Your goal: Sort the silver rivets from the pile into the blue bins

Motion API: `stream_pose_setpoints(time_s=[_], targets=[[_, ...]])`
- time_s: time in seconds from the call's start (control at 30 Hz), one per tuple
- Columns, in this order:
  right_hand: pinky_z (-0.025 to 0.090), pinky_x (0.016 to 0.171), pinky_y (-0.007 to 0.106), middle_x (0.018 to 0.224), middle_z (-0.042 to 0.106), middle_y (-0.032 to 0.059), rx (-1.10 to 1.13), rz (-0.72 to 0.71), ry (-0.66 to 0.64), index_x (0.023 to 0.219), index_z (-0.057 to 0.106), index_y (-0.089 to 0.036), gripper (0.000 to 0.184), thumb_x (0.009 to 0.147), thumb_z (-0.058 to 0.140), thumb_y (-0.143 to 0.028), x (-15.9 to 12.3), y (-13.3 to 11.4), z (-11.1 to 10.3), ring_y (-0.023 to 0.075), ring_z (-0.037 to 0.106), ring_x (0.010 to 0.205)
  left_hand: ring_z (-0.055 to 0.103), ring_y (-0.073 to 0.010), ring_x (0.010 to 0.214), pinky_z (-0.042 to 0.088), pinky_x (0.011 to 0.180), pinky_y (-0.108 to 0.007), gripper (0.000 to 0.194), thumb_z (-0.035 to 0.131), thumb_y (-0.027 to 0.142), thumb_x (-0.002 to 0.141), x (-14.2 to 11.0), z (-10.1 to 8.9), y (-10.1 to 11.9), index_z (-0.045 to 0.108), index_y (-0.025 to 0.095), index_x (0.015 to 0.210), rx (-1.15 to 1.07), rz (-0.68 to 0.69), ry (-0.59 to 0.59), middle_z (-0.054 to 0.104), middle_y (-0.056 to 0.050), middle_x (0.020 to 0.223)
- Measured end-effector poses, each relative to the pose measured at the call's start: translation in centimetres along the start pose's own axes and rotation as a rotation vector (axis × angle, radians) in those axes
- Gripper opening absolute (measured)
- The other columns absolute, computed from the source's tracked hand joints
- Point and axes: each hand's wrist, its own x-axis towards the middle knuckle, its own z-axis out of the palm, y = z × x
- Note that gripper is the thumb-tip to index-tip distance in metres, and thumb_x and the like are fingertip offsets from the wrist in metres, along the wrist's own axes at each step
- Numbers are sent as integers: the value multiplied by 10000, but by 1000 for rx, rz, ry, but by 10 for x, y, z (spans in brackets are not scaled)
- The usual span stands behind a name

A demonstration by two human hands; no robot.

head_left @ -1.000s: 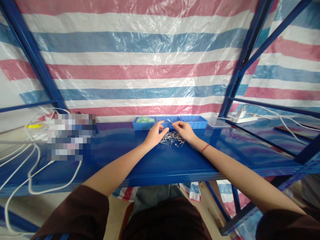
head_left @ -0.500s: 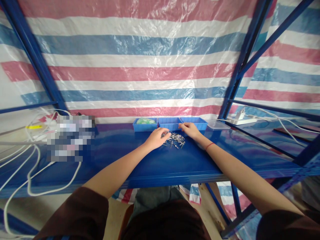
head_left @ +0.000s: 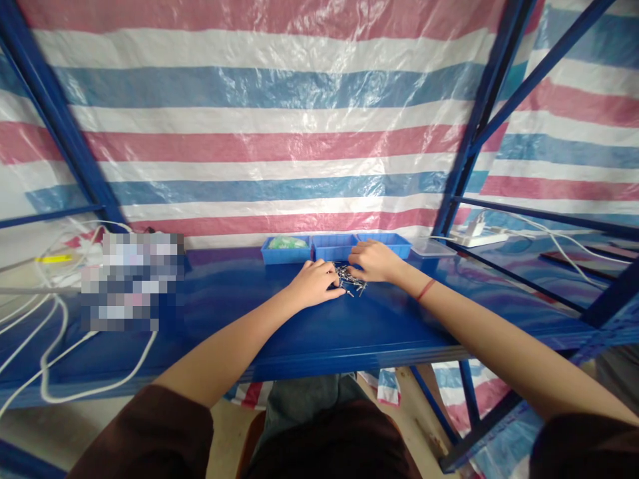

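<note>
A small pile of silver pieces that look like blind rivets [head_left: 344, 274] lies on the blue tabletop, partly covered by both hands. My left hand [head_left: 313, 285] rests at the pile's left side, cupped, with a gap between thumb and curled fingers. Over the right side of the pile is my right hand [head_left: 377, 261], its fingers bent down and the thumb low beside the rivets. What its fingers hold, if anything, is hidden. Behind the hands stand three joined blue bins: the left bin [head_left: 284, 256] with a green bag inside, the middle bin [head_left: 333, 253], and the right bin [head_left: 399, 250].
A clear plastic lid [head_left: 434, 249] lies right of the bins, near a white power strip [head_left: 480, 237] with cables. White cables [head_left: 102, 387] loop over the table's left side beside a blurred-out area. Blue metal posts [head_left: 464, 159] frame the striped sheet behind.
My right hand has come down and left from in front of the bins onto the pile. My left hand has shifted slightly toward me, its thumb lower. The view has moved a little.
</note>
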Motion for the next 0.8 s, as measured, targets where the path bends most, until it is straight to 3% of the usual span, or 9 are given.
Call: stream_pose_setpoints(time_s=[0.1, 0.33, 0.43, 0.6, 0.67, 0.8], targets=[[362, 688, 308, 771, 636, 120, -39, -29, 6, 728, 640, -134, 294, 835, 433, -314, 2, -5, 7, 204, 562, 742, 489, -191, 948, 309, 762, -328, 220, 468, 325, 868, 0, 2, 3, 643, 193, 847, 76, 15, -7, 595, -35, 971], [397, 695, 256, 739, 625, 54, 424, 19, 228, 788, 618, -151, 238, 867, 414, -245, 3, -23, 34, 150, 553, 718, 546, -204, 871, 356, 772, -345, 218, 388, 224, 899, 3, -7, -2, 586, 135, 893, 185, -91, 92, 597, -83, 893], [399, 730, 276, 722, 617, 44, 542, 29, 300, 794, 607, -160, 254, 894, 399, -267, 2, -28, 36, 147, 538, 695, 581, -182, 821, 402, 762, -318, 202, 396, 233, 897, 3, -6, -8, 579, 154, 864, -42, -156, 157, 618, -57, 841], [392, 740, 290, 757, 625, 35, 726, 157, 358, 788, 587, -178, 277, 921, 369, -285, -2, -37, 32, 145, 533, 725, 624, -137, 796, 471, 731, -240, 182, 538, 271, 814, 5, 6, -12, 565, 175, 966, -725, -383, 347, 664, -25, 863], [389, 745, 288, 783, 627, 31, 799, 199, 368, 817, 584, -188, 256, 922, 375, -291, -3, -42, 30, 145, 534, 752, 625, -145, 802, 476, 733, -243, 194, 562, 300, 795, 5, 7, -10, 589, 165, 931, -843, -448, 371, 669, -32, 864], [380, 726, 295, 751, 589, 28, 828, 214, 332, 767, 560, -186, 258, 919, 381, -293, -3, -50, 26, 149, 504, 741, 605, -138, 761, 469, 714, -236, 171, 550, 310, 799, 5, -1, -2, 627, 160, 825, -876, -468, 339, 663, -23, 811]])
